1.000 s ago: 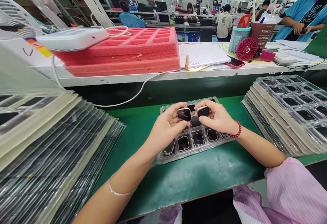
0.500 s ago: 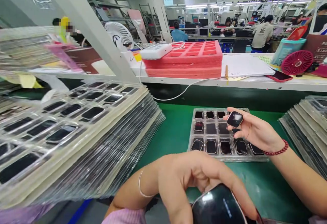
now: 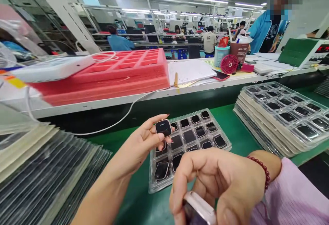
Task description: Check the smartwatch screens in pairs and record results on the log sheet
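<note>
A square smartwatch body (image 3: 163, 129) with a dark screen and small light text is pinched between the thumb and fingers of my left hand (image 3: 142, 141), above the left side of a clear plastic tray (image 3: 157, 186). Close to the camera, my right hand (image 3: 218, 177) curls around a second watch body (image 3: 199, 208), seen edge-on with a pale metal side; the bottom of the frame cuts it off. Dark-screened watch bodies sit in many of the tray's pockets, and at least one middle pocket (image 3: 189, 136) holds none. My right hand hides the tray's near right part.
To the right stands a stack of filled trays (image 3: 282, 115); another tall tray stack (image 3: 64, 173) fills the lower left. A shelf behind bears red foam trays (image 3: 108, 88), papers (image 3: 190, 71), a small pink fan (image 3: 229, 64) and cups. A person in blue (image 3: 269, 29) stands beyond it.
The view has turned to the right. My left hand has reached out over the tray with its watch, while my right hand has come back close to the camera, still holding a watch.
</note>
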`<state>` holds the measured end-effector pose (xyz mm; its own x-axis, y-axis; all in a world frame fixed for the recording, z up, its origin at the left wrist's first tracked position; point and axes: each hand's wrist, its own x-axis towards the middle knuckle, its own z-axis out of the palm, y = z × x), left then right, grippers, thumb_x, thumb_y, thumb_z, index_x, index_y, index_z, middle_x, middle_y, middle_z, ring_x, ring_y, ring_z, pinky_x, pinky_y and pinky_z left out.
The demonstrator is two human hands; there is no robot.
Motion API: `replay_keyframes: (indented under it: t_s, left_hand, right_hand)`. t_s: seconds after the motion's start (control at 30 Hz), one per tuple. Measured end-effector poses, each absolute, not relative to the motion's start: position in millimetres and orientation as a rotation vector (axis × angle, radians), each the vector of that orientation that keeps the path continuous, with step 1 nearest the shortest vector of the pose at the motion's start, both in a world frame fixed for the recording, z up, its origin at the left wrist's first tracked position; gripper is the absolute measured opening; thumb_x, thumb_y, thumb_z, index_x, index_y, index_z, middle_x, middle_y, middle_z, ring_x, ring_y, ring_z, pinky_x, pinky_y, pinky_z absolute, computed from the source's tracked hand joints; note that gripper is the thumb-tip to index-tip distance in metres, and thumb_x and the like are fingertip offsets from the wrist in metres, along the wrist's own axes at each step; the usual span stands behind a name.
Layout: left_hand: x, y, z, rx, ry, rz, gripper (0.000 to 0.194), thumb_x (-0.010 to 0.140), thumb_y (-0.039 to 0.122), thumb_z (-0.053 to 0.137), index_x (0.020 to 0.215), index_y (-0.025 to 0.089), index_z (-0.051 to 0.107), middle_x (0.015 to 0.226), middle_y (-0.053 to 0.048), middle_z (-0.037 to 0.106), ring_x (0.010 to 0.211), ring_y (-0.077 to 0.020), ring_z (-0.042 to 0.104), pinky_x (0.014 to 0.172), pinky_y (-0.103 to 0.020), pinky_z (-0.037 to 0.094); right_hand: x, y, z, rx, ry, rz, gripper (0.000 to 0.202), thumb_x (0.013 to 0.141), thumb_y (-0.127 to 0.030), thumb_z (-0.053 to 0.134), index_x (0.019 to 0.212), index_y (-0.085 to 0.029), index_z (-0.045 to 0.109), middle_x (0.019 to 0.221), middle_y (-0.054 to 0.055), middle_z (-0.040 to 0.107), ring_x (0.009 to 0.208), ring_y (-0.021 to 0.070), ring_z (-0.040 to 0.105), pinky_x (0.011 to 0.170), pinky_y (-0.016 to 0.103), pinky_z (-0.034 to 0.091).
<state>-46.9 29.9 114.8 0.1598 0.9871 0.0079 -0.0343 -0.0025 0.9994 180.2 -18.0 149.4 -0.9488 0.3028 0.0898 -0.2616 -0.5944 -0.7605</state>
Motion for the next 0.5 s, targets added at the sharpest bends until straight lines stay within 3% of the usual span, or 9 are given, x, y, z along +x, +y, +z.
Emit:
replay_keyframes:
  t_s: [0.1, 0.17, 0.23, 0.33, 0.4, 0.5]
  left_hand:
    - [-42, 30, 108, 1.283, 1.145, 1.078, 0.065, 0.071, 0.038, 0.082, 0.129, 0.02, 0.057, 0.086, -0.003, 0.068, 0.075, -0.0192, 0.069, 0.056, -0.021, 0.051]
    - [-41, 29, 107, 1.293, 1.168, 1.072, 0.059, 0.071, 0.037, 0.08, 0.123, 0.018, 0.06, 0.09, -0.005, 0.069, 0.078, -0.021, 0.07, 0.056, -0.023, 0.05]
    - [-41, 29, 106, 1.3, 1.173, 1.092, 0.053, 0.071, 0.035, 0.079, 0.118, 0.018, 0.061, 0.096, -0.006, 0.07, 0.08, -0.0216, 0.07, 0.058, -0.024, 0.05]
    - [-40, 31, 104, 1.315, 1.177, 1.154, 0.05, 0.069, 0.032, 0.079, 0.113, 0.018, 0.061, 0.095, -0.006, 0.07, 0.08, -0.0206, 0.069, 0.06, -0.025, 0.05]
    - [-38, 32, 102, 1.322, 1.187, 1.194, 0.047, 0.069, 0.031, 0.079, 0.11, 0.017, 0.062, 0.092, -0.005, 0.071, 0.075, -0.0181, 0.068, 0.058, -0.024, 0.049]
    - [-34, 31, 102, 1.313, 1.209, 1.243, 0.037, 0.07, 0.029, 0.078, 0.101, 0.016, 0.063, 0.085, -0.003, 0.07, 0.063, -0.0141, 0.064, 0.054, -0.023, 0.047]
  right_hand:
    - [191, -23, 163, -0.214, -1.199, 2.548, 0.051, 0.066, -0.032, 0.091, 0.101, -0.012, 0.058, 0.094, 0.002, 0.061, 0.08, 0.005, 0.061, 0.073, 0.013, 0.049]
    - [193, -24, 162, -0.203, -1.221, 2.546, 0.052, 0.067, -0.033, 0.09, 0.102, -0.013, 0.058, 0.094, 0.002, 0.061, 0.078, 0.0053, 0.063, 0.074, 0.015, 0.051]
    - [191, -18, 153, -0.117, -1.231, 2.506, 0.055, 0.068, -0.038, 0.089, 0.106, -0.014, 0.057, 0.095, 0.003, 0.063, 0.074, 0.0077, 0.065, 0.068, 0.017, 0.054]
    - [185, 9, 131, -0.118, -1.281, 2.299, 0.05, 0.081, -0.048, 0.077, 0.114, -0.016, 0.057, 0.104, 0.009, 0.068, 0.073, 0.0136, 0.071, 0.057, 0.02, 0.057]
    - [182, 36, 116, -0.291, -1.342, 2.102, 0.045, 0.087, -0.045, 0.07, 0.121, -0.018, 0.056, 0.115, 0.012, 0.068, 0.084, 0.017, 0.074, 0.06, 0.021, 0.06]
    - [177, 72, 98, -0.509, -1.471, 1.865, 0.044, 0.083, -0.028, 0.072, 0.123, -0.018, 0.057, 0.115, 0.011, 0.07, 0.084, 0.0152, 0.073, 0.062, 0.019, 0.061]
